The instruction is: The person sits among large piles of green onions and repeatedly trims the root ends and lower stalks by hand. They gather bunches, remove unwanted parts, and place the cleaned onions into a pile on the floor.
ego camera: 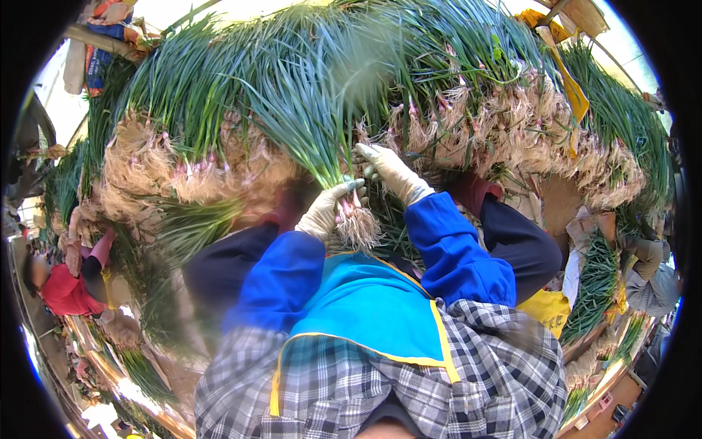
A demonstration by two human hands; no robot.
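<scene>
My left hand (327, 212), in a pale glove with bluish-grey fingertips, grips a bunch of young garlic plants (329, 169) just above the bulbs. Long green leaves fan up and away from me, while the pinkish bulbs and pale roots (359, 228) hang below the fist, over my blue apron (373, 307). Up and to the right of it is my gloved right hand (390, 171), its index finger stretched toward the leaves and the other fingers curled. Whether those fingers pinch a leaf is hard to see.
A long heap of garlic plants (192, 104) spans the space before me, roots facing me. Loose green leaves (203, 219) lie by my left knee. A person in red (71, 288) is at far left, another person (652, 282) at far right. A yellow sack (548, 310) lies beside my right leg.
</scene>
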